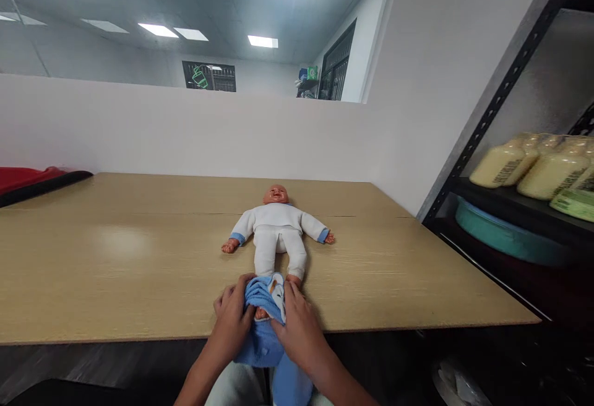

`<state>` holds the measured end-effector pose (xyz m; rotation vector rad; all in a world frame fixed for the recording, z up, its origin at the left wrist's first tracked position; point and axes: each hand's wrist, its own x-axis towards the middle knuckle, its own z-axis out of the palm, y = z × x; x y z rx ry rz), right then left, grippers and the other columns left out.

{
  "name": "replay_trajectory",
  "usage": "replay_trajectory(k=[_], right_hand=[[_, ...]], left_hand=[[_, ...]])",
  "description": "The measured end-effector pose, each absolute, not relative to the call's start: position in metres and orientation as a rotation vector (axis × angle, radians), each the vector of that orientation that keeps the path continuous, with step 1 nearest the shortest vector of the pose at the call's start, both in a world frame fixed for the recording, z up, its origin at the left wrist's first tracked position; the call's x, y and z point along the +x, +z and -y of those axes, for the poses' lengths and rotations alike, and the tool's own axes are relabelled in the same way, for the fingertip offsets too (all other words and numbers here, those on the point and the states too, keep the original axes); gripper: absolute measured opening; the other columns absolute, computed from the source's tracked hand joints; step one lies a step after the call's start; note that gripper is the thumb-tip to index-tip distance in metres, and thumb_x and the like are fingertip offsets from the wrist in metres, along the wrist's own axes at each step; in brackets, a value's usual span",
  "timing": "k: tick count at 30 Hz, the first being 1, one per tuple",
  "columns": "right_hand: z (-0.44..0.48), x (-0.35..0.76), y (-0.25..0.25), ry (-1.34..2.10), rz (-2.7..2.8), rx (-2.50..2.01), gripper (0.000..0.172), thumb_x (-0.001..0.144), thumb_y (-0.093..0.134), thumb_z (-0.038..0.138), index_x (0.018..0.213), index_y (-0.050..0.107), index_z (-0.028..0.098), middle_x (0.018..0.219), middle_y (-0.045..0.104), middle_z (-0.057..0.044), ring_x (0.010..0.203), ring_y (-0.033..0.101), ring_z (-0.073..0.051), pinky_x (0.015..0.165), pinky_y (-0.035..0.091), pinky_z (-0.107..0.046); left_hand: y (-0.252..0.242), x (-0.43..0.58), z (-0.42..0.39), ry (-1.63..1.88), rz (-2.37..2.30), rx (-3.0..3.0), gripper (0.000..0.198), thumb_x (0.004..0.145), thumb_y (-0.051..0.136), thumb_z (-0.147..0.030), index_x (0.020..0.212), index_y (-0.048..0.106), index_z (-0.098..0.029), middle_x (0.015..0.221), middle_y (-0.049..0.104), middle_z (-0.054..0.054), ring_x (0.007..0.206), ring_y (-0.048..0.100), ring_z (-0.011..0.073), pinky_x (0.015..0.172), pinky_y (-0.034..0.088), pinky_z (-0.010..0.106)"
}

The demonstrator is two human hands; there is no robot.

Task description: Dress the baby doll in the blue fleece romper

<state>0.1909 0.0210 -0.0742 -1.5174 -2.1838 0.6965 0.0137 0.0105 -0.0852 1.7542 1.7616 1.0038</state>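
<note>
A baby doll (277, 226) in a white top and white leggings lies on its back on the wooden table, head away from me and arms spread. Blue fleecy baby trousers (260, 344) with a white patch hang over the table's near edge. Bunched fabric surrounds one of the doll's feet, whose toes show through. My left hand (232, 316) grips the garment's left side, fingers curled round the folds. On the other side, my right hand (299, 325) pinches the cloth beside the doll's other foot, which stays outside it.
The wooden table (139, 270) meets a low white wall with a window. Right of it, a black shelf (524, 205) holds several pale yellow bottles (499, 164) above a teal basin (505, 236). A red and black item (37, 182) lies at the far left.
</note>
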Motion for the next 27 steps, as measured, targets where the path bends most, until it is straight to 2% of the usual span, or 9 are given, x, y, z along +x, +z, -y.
replay_trajectory(k=[2,5,7,10,15,18,21,23,27], right_hand=[[-0.022,0.192,-0.071,0.694,2.236,-1.492,0.069,0.085,0.062,0.015,0.152,0.046,0.012,0.153,0.056,-0.023,0.14,0.057,-0.037,0.116,0.046,-0.048],[-0.026,0.195,-0.068,0.697,2.294,-1.395,0.056,0.085,0.066,0.019,0.14,0.055,0.015,0.142,0.064,-0.021,0.132,0.063,-0.036,0.109,0.051,-0.047],[-0.031,0.198,-0.067,0.714,2.28,-1.355,0.05,0.086,0.069,0.024,0.134,0.055,0.015,0.135,0.066,-0.02,0.125,0.066,-0.036,0.101,0.054,-0.045],[-0.04,0.201,-0.066,0.686,2.26,-1.344,0.047,0.086,0.067,0.02,0.132,0.054,0.016,0.127,0.069,-0.018,0.117,0.069,-0.033,0.095,0.054,-0.041],[-0.048,0.202,-0.057,0.544,2.345,-1.333,0.044,0.084,0.068,0.012,0.126,0.06,0.021,0.117,0.071,-0.013,0.108,0.07,-0.03,0.087,0.053,-0.037],[-0.054,0.199,-0.051,0.384,2.443,-1.293,0.04,0.083,0.069,0.012,0.122,0.063,0.021,0.112,0.071,-0.012,0.108,0.068,-0.03,0.09,0.052,-0.038],[-0.07,0.199,-0.044,0.278,2.514,-1.177,0.041,0.086,0.071,0.02,0.126,0.064,0.019,0.112,0.072,-0.012,0.109,0.065,-0.031,0.096,0.052,-0.042],[-0.085,0.201,-0.038,0.318,2.547,-1.047,0.043,0.084,0.077,0.028,0.125,0.067,0.017,0.109,0.072,-0.012,0.106,0.066,-0.032,0.095,0.052,-0.043],[-0.117,0.21,-0.024,0.513,2.568,-0.735,0.036,0.083,0.082,0.049,0.1,0.076,0.017,0.101,0.072,-0.004,0.097,0.067,-0.025,0.091,0.052,-0.035]], left_hand=[[-0.081,0.01,-0.011,1.023,-1.654,1.786,0.038,0.088,0.049,-0.027,0.125,0.056,-0.022,0.13,0.07,0.015,0.127,0.059,0.0392,0.111,0.035,0.061],[-0.075,0.003,-0.014,1.083,-1.452,1.81,0.036,0.086,0.05,-0.023,0.122,0.054,-0.021,0.126,0.068,0.013,0.122,0.061,0.035,0.109,0.041,0.055],[-0.07,-0.001,-0.018,1.114,-1.34,1.804,0.034,0.085,0.05,-0.019,0.119,0.053,-0.02,0.12,0.068,0.012,0.115,0.063,0.0315,0.104,0.047,0.048],[-0.064,-0.007,-0.029,1.116,-1.23,1.81,0.035,0.08,0.049,-0.014,0.115,0.053,-0.019,0.111,0.067,0.008,0.105,0.063,0.0274,0.098,0.051,0.042],[-0.059,-0.017,-0.045,1.002,-1.104,1.823,0.045,0.074,0.051,-0.012,0.119,0.057,-0.019,0.113,0.067,0.006,0.111,0.062,0.0263,0.103,0.049,0.04],[-0.062,-0.022,-0.053,1.006,-1.092,1.802,0.042,0.075,0.054,-0.015,0.116,0.058,-0.019,0.111,0.068,0.006,0.108,0.063,0.0267,0.101,0.051,0.039],[-0.066,-0.027,-0.061,1.034,-1.09,1.802,0.036,0.074,0.058,-0.018,0.11,0.061,-0.02,0.106,0.069,0.005,0.104,0.064,0.0269,0.099,0.052,0.039],[-0.066,-0.03,-0.067,1.019,-1.078,1.797,0.036,0.07,0.058,-0.017,0.106,0.064,-0.02,0.104,0.071,0.005,0.104,0.064,0.0274,0.099,0.052,0.039],[-0.053,-0.037,-0.08,0.909,-1.041,1.83,0.03,0.071,0.062,-0.018,0.099,0.07,-0.019,0.101,0.075,0.005,0.102,0.067,0.0276,0.097,0.053,0.038]])
